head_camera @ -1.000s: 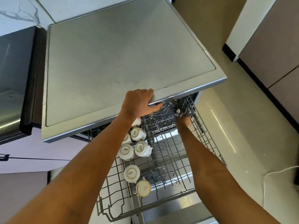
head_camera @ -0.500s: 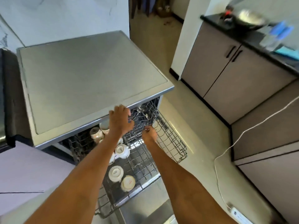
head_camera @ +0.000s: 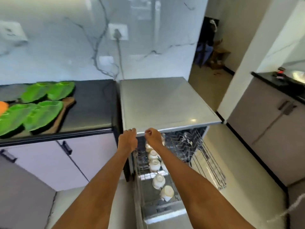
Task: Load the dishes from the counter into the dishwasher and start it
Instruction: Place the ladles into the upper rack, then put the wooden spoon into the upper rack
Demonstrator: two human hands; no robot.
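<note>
1. Steel-grey dishwasher stands open just right of the black counter; its wire rack is pulled out with white cups upside down along its left side.
2. Both my hands sit at the front lip — left hand curled, right hand loosely fisted, seemingly holding nothing.
3. Green leaf-shaped plates wait on the counter — well apart from me.

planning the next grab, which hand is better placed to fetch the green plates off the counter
Probably the left hand: the green plates lie on the black counter to its side, while the right hand sits over the cup rack, farther away.
</note>
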